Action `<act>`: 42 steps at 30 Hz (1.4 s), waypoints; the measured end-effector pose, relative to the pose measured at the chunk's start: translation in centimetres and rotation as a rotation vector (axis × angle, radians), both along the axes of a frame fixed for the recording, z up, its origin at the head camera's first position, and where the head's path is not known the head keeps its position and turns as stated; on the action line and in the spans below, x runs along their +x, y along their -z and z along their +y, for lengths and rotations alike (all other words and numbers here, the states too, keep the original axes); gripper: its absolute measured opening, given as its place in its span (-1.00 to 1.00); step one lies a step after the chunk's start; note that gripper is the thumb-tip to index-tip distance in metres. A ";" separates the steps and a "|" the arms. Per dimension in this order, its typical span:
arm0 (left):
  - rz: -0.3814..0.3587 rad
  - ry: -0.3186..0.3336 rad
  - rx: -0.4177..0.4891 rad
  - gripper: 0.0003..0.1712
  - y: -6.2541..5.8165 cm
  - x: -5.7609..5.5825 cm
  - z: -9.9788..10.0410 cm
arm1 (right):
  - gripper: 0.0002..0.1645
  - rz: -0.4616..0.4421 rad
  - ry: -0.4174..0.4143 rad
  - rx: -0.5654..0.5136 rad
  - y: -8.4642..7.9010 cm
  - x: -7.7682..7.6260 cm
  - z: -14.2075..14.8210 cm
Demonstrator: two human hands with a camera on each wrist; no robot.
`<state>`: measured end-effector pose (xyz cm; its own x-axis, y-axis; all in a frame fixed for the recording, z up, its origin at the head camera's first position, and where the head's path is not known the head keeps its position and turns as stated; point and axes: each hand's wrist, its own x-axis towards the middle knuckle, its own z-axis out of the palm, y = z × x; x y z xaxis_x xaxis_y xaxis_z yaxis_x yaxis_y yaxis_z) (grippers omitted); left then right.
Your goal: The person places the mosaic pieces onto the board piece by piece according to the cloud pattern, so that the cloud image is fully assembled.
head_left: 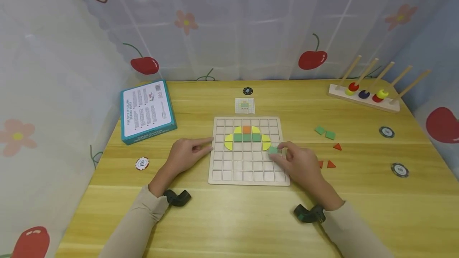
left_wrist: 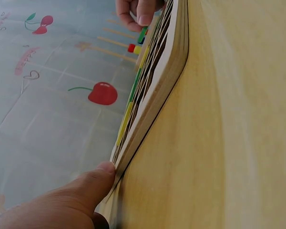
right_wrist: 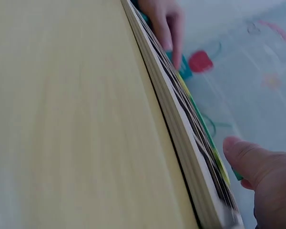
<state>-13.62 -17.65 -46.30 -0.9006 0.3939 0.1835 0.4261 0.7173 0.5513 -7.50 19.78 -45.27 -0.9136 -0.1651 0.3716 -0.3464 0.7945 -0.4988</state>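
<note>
A wooden grid board point(head_left: 247, 183) lies flat on the table, partly filled with yellow curved pieces point(head_left: 229, 141), a row of green squares point(head_left: 247, 137) and one orange square point(head_left: 246, 129). Between right thumb and index finger, my right hand point(head_left: 302, 165) pinches a green square tile point(head_left: 273, 150) over the board's right side, just below the yellow pieces. At the opposite edge, my left hand point(head_left: 184, 155) touches the board with thumb and index finger extended. The left wrist view shows the left thumb point(left_wrist: 102, 176) against the board's side.
Loose green squares point(head_left: 325, 132) and red triangles point(head_left: 331, 164) lie right of the board. A small pattern card point(head_left: 245, 106) sits behind it. A teal box point(head_left: 148, 110) is at back left, a peg stand point(head_left: 363, 98) at back right. Several poker chips point(head_left: 142, 163) are scattered around.
</note>
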 end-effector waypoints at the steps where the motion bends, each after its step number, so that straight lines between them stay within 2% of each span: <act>1: -0.002 -0.003 -0.003 -0.61 0.0 0.0 0.0 | -0.60 -0.011 -0.016 0.003 0.0 -0.2 -0.6; 6: 0.013 -0.001 0.001 -0.62 0.2 -0.1 -0.1 | -0.56 -0.079 -0.040 0.032 -0.4 -1.1 -3.1; 10: 0.026 0.008 0.008 -0.62 0.3 -0.1 -0.1 | -0.54 -0.091 -0.044 0.062 -0.3 -1.9 -3.8; 17: 0.055 0.000 0.003 -0.62 0.1 -0.2 0.0 | -0.54 -0.019 -0.045 0.062 0.6 -2.2 -3.8; 26: 0.017 -0.001 0.011 -0.62 0.1 0.0 0.0 | -0.62 0.057 -0.074 0.043 1.1 -2.1 -3.7; 30: 0.024 0.004 0.016 -0.62 0.2 0.1 0.0 | -0.66 0.085 -0.086 0.055 1.3 -2.1 -3.7; 36: 0.037 0.007 0.017 -0.62 0.2 0.0 0.0 | -0.62 0.131 -0.079 0.062 1.6 -2.1 -3.8; 42: 0.038 0.013 0.023 -0.62 0.0 0.1 0.1 | -0.74 0.146 -0.040 -0.087 1.9 -2.1 -3.4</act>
